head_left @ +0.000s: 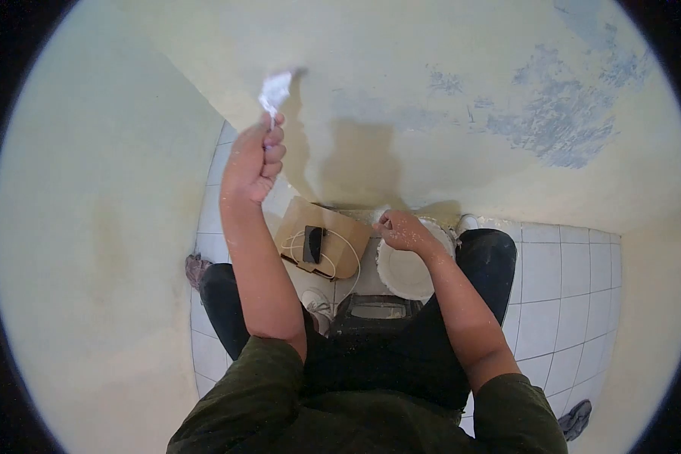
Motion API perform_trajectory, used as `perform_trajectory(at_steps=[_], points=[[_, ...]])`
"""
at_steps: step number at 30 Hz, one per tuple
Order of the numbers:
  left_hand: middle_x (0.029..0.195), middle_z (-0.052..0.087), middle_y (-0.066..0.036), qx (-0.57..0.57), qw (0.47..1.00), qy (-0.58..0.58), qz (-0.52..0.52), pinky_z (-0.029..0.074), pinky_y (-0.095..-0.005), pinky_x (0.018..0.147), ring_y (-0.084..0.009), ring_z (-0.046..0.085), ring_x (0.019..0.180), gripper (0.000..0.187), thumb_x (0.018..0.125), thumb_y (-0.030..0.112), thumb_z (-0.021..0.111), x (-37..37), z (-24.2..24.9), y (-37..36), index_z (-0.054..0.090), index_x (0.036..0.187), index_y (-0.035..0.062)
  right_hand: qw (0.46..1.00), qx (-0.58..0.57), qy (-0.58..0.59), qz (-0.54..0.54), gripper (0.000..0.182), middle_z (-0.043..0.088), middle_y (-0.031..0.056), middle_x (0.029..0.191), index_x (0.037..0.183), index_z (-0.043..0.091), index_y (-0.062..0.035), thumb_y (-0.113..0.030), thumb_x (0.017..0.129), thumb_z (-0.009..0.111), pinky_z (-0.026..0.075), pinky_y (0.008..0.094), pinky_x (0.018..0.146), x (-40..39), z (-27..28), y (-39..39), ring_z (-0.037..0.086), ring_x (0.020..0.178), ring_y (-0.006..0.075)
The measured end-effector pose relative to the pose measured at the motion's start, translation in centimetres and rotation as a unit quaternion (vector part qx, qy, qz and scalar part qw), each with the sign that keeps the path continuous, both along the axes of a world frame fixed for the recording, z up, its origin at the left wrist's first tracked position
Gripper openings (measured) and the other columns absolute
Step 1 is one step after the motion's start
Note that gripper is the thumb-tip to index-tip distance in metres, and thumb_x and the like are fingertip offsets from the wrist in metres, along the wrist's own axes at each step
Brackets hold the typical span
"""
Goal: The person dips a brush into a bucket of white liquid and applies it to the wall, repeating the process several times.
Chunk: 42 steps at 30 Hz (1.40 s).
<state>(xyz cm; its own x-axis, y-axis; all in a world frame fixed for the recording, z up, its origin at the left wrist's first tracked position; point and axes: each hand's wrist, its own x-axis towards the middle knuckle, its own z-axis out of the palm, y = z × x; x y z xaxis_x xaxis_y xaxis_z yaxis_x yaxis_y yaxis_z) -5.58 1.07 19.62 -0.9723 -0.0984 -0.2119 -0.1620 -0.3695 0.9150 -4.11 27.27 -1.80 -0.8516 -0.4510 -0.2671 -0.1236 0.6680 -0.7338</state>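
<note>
My left hand (pixel 253 163) is raised in front of the pale yellow wall (pixel 401 45), its fingers wrapped round a putty knife (pixel 276 89). The knife's blade is whitish and blurred, pointing up close to the wall, with a shadow beside it. Lower and to the right, my right hand (pixel 405 231) is closed above the rim of a white bucket (pixel 407 272). Its fingers curl inward, and I cannot make out what they hold, if anything. Whitish specks dot both forearms.
A cardboard box (pixel 344 234) with a black device (pixel 312 244) and a white cable on it lies by the wall. Between my legs stands a dark stool (pixel 378 309). Blue-grey patches (pixel 560 113) mark the wall. Crumpled cloths (pixel 575 420) lie on the white tiles (pixel 564 272).
</note>
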Motion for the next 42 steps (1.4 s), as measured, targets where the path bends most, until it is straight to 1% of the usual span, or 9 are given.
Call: perform_trajectory(at_steps=[3, 7, 19, 23, 28, 33, 37, 40, 42], points=[[0.07, 0.039, 0.007, -0.041, 0.997, 0.061, 0.017, 0.018, -0.0172, 0.039, -0.001, 0.028, 0.051, 0.026, 0.104, 0.03, 0.048, 1.2, 4.3, 0.5, 0.055, 0.108, 0.0059, 0.999, -0.012, -0.034, -0.001, 0.037, 0.069, 0.0256, 0.095, 0.096, 0.072, -0.001, -0.036, 0.087, 0.062, 0.051, 0.0488, 0.085, 0.3, 0.9, 0.1, 0.066, 0.092, 0.0409], [0.07, 0.039, 0.007, -0.05, 0.997, 0.059, 0.025, 0.019, -0.017, 0.039, -0.0011, 0.029, 0.051, 0.026, 0.103, 0.033, 0.05, -0.2, 2.9, 0.7, 0.055, 0.109, 0.0085, 1.0, -0.001, -0.027, -0.004, 0.037, 0.069, 0.0254, 0.097, 0.096, 0.072, -0.0016, -0.036, 0.088, 0.062, 0.05, 0.0488, 0.088, 0.5, 0.8, 0.1, 0.066, 0.096, 0.0399], [0.067, 0.043, 0.005, -0.034, 0.994, -0.101, -0.006, 0.024, -0.0199, 0.04, -0.0041, 0.034, 0.05, 0.032, 0.103, 0.037, 0.048, -1.3, -18.1, 0.6, 0.055, 0.107, 0.0055, 0.999, -0.016, 0.044, -0.002, 0.039, 0.069, 0.0219, 0.083, 0.097, 0.069, 0.0031, -0.034, 0.089, 0.063, 0.052, 0.0445, 0.074, 0.2, -1.0, 0.1, 0.068, 0.079, 0.0344], [0.066, 0.044, 0.004, -0.062, 0.985, -0.154, 0.037, 0.026, -0.0216, 0.039, -0.0052, 0.035, 0.046, 0.031, 0.104, 0.034, 0.046, -1.1, -24.6, 0.0, 0.056, 0.106, 0.0047, 1.0, 0.013, 0.025, 0.014, 0.038, 0.069, 0.0241, 0.086, 0.096, 0.069, 0.0033, -0.033, 0.089, 0.063, 0.051, 0.0456, 0.079, -0.4, -1.2, -0.7, 0.067, 0.086, 0.0384], [0.064, 0.046, 0.003, -0.096, 0.974, -0.189, 0.082, 0.029, -0.0239, 0.038, -0.0072, 0.038, 0.045, 0.029, 0.104, 0.031, 0.044, 0.0, -28.2, 1.1, 0.057, 0.102, 0.005, 1.0, 0.016, 0.007, 0.019, 0.038, 0.069, 0.0255, 0.087, 0.095, 0.069, 0.004, -0.033, 0.089, 0.062, 0.051, 0.0468, 0.081, -1.1, -2.8, -2.4, 0.067, 0.086, 0.0395], [0.066, 0.05, 0.002, -0.074, 0.96, -0.252, 0.097, 0.029, -0.024, 0.038, -0.0076, 0.039, 0.045, 0.026, 0.103, 0.029, 0.045, 0.5, -32.1, 0.8, 0.058, 0.099, 0.0071, 0.995, 0.034, -0.089, 0.025, 0.038, 0.069, 0.0216, 0.08, 0.095, 0.068, 0.004, -0.032, 0.093, 0.059, 0.055, 0.0407, 0.07, -1.9, -3.9, -3.8, 0.071, 0.079, 0.0287], [0.085, 0.059, -0.004, -0.132, 0.963, -0.23, -0.039, 0.047, -0.0292, 0.059, -0.0141, 0.055, 0.068, 0.024, 0.098, 0.025, 0.052, 1.9, -32.8, 2.3, 0.06, 0.109, 0.0053, 0.973, -0.058, -0.213, -0.072, 0.039, 0.07, 0.0175, 0.085, 0.103, 0.066, 0.0034, -0.033, 0.098, 0.051, 0.058, 0.0378, 0.063, -2.2, -8.6, -5.1, 0.071, 0.078, 0.0228], [0.099, 0.064, -0.007, -0.176, 0.944, -0.19, -0.204, 0.051, -0.033, 0.073, -0.0181, 0.061, 0.085, 0.028, 0.095, 0.022, 0.056, 2.6, -33.1, 5.1, 0.06, 0.116, 0.0039, 0.881, -0.249, -0.329, -0.232, 0.047, 0.07, 0.0201, 0.083, 0.092, 0.068, 0.0053, -0.038, 0.098, 0.051, 0.057, 0.0442, 0.067, -1.2, -9.9, -6.0, 0.07, 0.069, 0.0306], [0.107, 0.065, -0.01, -0.274, 0.904, -0.123, -0.303, 0.052, -0.0352, 0.081, -0.0208, 0.063, 0.094, 0.033, 0.093, 0.021, 0.058, 2.6, -34.0, 6.5, 0.058, 0.121, 0.0028, 0.851, -0.252, -0.374, -0.268, 0.047, 0.069, 0.0196, 0.085, 0.094, 0.066, 0.0069, -0.038, 0.098, 0.053, 0.057, 0.044, 0.061, -0.8, -10.3, -5.9, 0.07, 0.069, 0.0311]])
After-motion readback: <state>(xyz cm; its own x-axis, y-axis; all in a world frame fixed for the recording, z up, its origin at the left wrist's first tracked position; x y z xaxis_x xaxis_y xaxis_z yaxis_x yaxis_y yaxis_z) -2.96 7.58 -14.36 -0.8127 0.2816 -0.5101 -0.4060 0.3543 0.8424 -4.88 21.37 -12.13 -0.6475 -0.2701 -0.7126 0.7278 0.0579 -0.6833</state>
